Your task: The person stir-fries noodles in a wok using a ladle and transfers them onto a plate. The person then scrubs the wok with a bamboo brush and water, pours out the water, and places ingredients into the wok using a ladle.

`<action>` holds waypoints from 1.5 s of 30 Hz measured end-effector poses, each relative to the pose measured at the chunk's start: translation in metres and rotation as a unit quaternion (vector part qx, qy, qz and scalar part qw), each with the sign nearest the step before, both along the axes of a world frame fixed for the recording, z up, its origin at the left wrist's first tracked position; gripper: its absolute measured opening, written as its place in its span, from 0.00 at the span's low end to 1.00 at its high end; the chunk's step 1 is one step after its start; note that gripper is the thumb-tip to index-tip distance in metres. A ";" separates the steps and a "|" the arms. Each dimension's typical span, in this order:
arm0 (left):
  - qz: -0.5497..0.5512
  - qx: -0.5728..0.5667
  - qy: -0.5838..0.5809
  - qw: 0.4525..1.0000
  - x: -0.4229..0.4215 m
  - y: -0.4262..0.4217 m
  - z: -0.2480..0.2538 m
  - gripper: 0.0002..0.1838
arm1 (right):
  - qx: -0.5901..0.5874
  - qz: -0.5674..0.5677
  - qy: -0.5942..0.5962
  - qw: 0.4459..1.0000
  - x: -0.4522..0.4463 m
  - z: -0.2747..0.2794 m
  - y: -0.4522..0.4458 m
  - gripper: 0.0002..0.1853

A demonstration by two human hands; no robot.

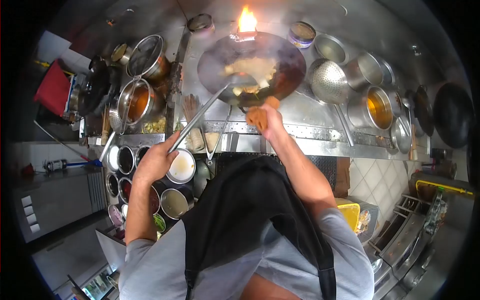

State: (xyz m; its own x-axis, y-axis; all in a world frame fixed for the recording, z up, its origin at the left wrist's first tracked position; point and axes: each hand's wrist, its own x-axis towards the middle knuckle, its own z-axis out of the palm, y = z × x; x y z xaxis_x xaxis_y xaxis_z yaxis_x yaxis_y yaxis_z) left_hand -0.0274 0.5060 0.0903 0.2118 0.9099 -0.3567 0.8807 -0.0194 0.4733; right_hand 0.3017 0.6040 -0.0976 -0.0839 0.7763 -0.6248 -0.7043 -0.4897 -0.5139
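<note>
A dark wok (290,60) sits on the stove with pale food (252,66) in it, and haze hangs over it. My left hand (157,160) is closed around the long handle of a ladle (204,108). The ladle's bowl is inside the wok, among the food. At the wok's near rim, my right hand (272,122) grips a folded orange cloth (257,118). The cloth hides whatever part of the wok lies beneath it.
A flame (247,21) rises behind the wok. To the right are a perforated strainer (328,80) and a pot of amber liquid (377,107). Sieves rest on pots (135,102) at left. Ingredient containers and a white bowl (181,166) stand near my left arm.
</note>
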 end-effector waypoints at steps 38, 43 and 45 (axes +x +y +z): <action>0.152 0.035 -0.170 0.973 0.057 0.018 -0.196 0.30 | 0.068 0.021 -0.088 0.993 0.032 -0.070 -0.018 0.29; 0.149 0.077 -0.240 0.956 0.066 -0.001 -0.238 0.30 | -0.034 -0.020 -0.228 0.973 0.077 -0.061 -0.111 0.30; 0.152 0.075 -0.236 0.957 0.067 0.000 -0.235 0.31 | -0.054 -0.036 -0.281 0.957 0.086 -0.056 -0.143 0.29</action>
